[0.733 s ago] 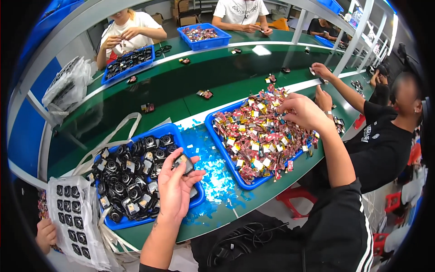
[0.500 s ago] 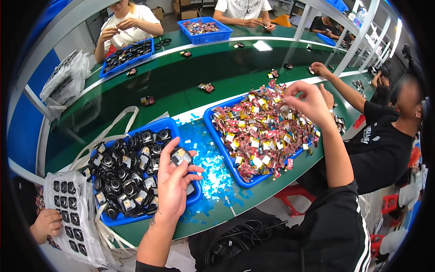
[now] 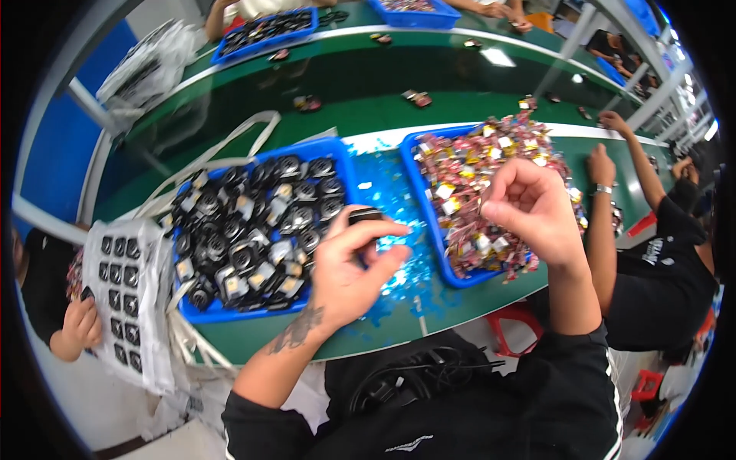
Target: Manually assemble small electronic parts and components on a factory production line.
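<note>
My left hand (image 3: 349, 264) is closed around a small black casing (image 3: 365, 216), its back turned up and the casing mostly hidden by the fingers. It hovers at the right edge of a blue tray (image 3: 201, 316) heaped with black casings (image 3: 234, 230) that have round lens-like rings and pale pads. My right hand (image 3: 533, 211) hangs over a second blue tray (image 3: 437, 253), piled with small red, white and yellow parts (image 3: 464, 172). Its thumb and index finger are pinched together; whatever may be between them cannot be made out.
Blue film scraps (image 3: 406, 268) litter the green table between the trays. A white bag-wrapped sheet of casings (image 3: 123, 307) hangs at the left, beside another person's hand (image 3: 79, 326). Loose assemblies (image 3: 418, 97) lie on the green belt. A co-worker's arm (image 3: 603, 230) is close on the right.
The whole view has shifted. My left hand has turned from palm up to back up, with the casing still held. My right hand has come lower and nearer over the parts tray.
</note>
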`<state>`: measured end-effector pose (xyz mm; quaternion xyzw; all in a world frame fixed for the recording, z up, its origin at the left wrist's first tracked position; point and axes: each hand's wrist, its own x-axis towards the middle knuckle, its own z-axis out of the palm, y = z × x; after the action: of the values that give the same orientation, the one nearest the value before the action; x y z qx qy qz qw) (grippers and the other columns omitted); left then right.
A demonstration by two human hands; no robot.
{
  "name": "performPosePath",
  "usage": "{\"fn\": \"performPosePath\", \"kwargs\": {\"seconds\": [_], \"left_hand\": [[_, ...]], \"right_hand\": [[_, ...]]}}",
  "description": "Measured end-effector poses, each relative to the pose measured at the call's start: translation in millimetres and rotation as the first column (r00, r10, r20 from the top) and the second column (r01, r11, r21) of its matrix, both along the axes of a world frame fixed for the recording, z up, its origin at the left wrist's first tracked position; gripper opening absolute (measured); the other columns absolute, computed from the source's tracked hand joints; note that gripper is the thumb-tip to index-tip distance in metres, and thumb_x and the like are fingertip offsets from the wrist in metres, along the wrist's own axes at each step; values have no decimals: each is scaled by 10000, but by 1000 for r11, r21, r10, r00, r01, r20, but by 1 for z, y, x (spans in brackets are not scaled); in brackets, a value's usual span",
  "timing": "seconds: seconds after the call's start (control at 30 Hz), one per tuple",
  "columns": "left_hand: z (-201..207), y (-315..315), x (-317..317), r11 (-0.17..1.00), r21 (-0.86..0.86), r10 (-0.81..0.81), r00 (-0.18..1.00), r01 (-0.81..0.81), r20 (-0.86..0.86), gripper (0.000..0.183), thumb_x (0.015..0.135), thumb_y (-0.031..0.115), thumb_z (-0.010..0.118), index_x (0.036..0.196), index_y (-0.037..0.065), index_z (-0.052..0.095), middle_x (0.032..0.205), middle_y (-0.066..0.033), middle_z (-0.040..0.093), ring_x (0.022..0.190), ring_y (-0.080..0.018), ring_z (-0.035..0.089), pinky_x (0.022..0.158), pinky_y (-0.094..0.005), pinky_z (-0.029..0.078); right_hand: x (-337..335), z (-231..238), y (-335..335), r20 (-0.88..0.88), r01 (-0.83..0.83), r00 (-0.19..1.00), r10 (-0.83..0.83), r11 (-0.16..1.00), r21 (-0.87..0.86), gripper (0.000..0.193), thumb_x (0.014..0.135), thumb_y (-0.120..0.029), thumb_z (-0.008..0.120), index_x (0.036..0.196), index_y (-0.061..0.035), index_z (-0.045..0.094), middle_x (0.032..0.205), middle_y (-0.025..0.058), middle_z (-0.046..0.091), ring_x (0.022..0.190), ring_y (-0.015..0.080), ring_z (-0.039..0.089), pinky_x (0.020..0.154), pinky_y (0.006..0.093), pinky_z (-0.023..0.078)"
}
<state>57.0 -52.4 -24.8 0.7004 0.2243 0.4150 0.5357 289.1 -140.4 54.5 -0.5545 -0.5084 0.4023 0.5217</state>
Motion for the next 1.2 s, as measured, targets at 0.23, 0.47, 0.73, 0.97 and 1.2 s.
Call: {"fn": "performPosePath", "kwargs": {"seconds": [0.23,0.47,0.73,0.97,1.2], "left_hand": [[12,-4,-2,993,84,-68,991,78,-119,147,759,121,782,877,52,729,838,-54,608,694,-118,563,574,-257,442],[6,-2,-6,997,-79,5,992,-15,-130,115,782,76,739,883,23,731,782,-55,618,659,-106,519,558,-248,420],[-4,2,-2,965,-261,-13,998,-2,-55,116,833,71,717,920,-6,726,825,-30,645,701,-47,557,589,-192,450],[7,1,-5,802,-530,-195,959,276,203,116,880,41,674,961,-40,697,855,-34,669,738,-45,567,654,-197,443],[-3,2,-3,954,-282,-117,993,102,-35,376,976,59,466,1348,22,503,1134,-44,609,791,-20,490,661,-183,406]], "right_hand": [[-46,-28,17,-40,-144,989,141,985,-92,115,830,-53,738,827,-38,624,740,-46,610,626,-16,492,541,175,390],[-70,-37,19,509,-11,848,-146,956,293,155,741,2,765,800,-16,623,804,62,593,599,131,541,532,241,437],[-63,-36,6,514,-106,858,0,978,177,170,758,43,729,878,-2,617,842,95,606,655,180,593,556,280,480],[-49,-41,16,287,-132,954,84,979,153,272,826,57,659,1091,1,666,971,81,637,872,139,629,729,271,514],[-55,-52,5,-46,85,996,-77,971,222,131,873,46,636,997,45,592,911,73,628,828,125,626,702,241,530]]}}
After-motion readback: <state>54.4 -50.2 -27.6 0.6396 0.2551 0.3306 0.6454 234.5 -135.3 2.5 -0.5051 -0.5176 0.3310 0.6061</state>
